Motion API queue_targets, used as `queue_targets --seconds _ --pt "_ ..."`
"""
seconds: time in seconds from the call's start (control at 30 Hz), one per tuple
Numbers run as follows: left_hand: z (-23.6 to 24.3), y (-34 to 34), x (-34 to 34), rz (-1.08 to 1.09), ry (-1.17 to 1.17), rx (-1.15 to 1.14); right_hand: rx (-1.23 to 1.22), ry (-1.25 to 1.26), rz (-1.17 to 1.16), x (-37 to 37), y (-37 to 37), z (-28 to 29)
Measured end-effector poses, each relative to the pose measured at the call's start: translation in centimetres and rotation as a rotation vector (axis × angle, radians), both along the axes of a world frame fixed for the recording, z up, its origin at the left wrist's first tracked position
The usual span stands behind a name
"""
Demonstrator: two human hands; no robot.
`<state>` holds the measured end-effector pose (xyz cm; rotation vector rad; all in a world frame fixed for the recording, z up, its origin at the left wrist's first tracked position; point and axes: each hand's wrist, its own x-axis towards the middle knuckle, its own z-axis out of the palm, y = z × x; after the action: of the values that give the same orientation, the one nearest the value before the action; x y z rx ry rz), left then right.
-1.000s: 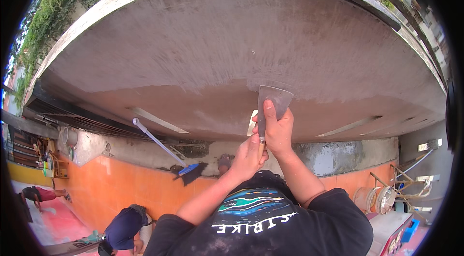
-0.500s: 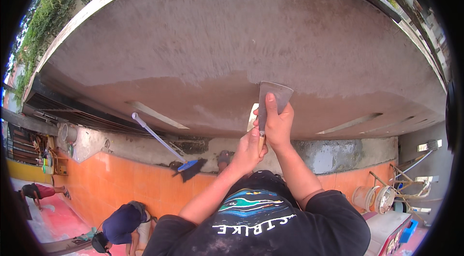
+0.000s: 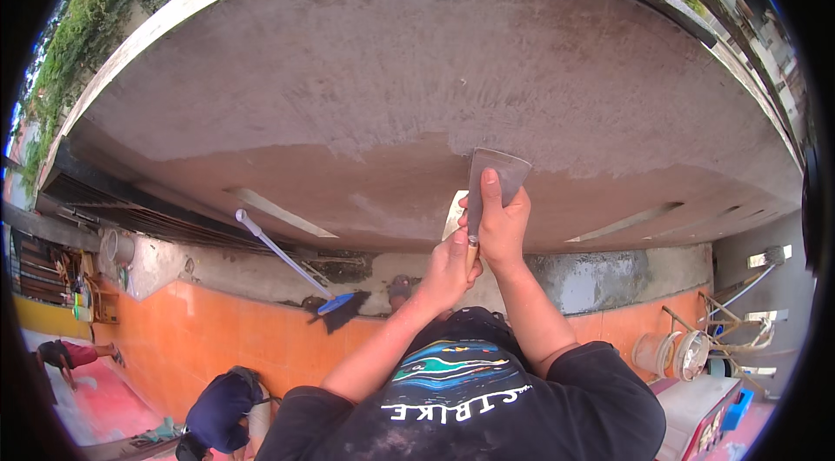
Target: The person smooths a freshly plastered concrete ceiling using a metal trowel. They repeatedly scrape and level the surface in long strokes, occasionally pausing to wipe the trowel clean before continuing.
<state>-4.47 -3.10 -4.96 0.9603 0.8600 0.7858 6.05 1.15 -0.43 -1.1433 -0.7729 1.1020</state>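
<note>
I hold up a wide-bladed putty knife [image 3: 497, 167] in front of a grey-brown plastered wall [image 3: 391, 52]. My left hand [image 3: 450, 268] is closed around its wooden handle, low down. Above it, my right hand [image 3: 503, 222] grips the metal blade, the thumb lying flat on the face and the fingers behind it. The blade flares toward its top edge, which overlaps the wall in this view; whether it touches cannot be told. The wall's lower band is darker and smoother than the streaky upper part, with a ragged border between them.
Pale slots [image 3: 283, 211] cut through the wall. A blue broom [image 3: 341, 304] leans to the left. Orange tiles [image 3: 217, 322] lie below. Buckets [image 3: 690, 355] and a long-handled roller [image 3: 765, 263] stand at right. One person [image 3: 222, 413] bends at lower left, another [image 3: 74, 355] farther off.
Both hands keep the same grip, and the putty knife has barely shifted. The view has tilted slightly. The nearer person at lower left has bent lower and moved a little right.
</note>
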Motion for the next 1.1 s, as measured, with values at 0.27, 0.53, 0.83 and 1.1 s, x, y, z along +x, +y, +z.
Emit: queue_targets --seconds 0.27,0.53,0.83,1.1 --pt "1.5 -0.5 -0.1 -0.019 -0.008 -0.071 -0.184 -0.020 -0.002 -0.5 -0.2 1.0" --pt "0.3 0.7 -0.4 -0.040 -0.059 0.058 0.031 -0.022 -0.022 -0.1 0.1 0.2" --pt "0.5 1.6 -0.1 -0.003 -0.044 0.201 0.054 -0.001 0.038 0.0 0.8 1.8" --pt "-2.5 -1.0 0.8 -0.072 0.058 -0.071 -0.149 0.043 -0.034 0.4 -1.3 -2.5"
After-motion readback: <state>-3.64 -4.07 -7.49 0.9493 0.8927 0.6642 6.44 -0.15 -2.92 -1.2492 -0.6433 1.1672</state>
